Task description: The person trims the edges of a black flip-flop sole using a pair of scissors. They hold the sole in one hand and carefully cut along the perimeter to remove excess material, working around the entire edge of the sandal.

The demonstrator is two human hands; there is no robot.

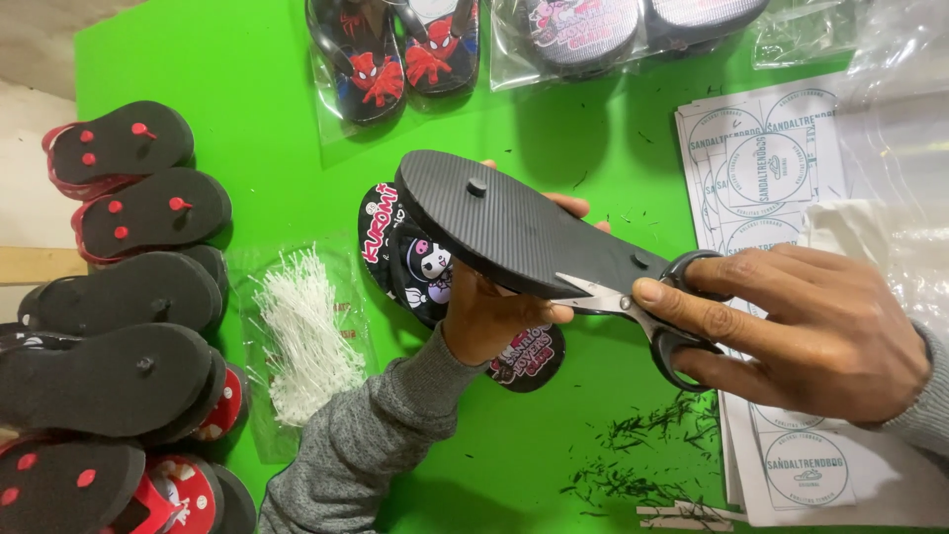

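Observation:
My left hand [499, 314] grips a black flip-flop [514, 225] sole-up above the green table, with a grey sleeve on the forearm. A second flip-flop with a cartoon print [420, 267] lies under it. My right hand [811, 331] holds black-handled scissors [633, 307], whose blades touch the near edge of the black sole.
Black and red flip-flops [129, 297] are stacked along the left side. A clear bag of white plastic ties [301, 336] lies beside them. Bagged printed flip-flops [395, 49] sit at the far edge. Printed paper sheets [781, 168] lie at right, black trimmings [643, 455] near the front.

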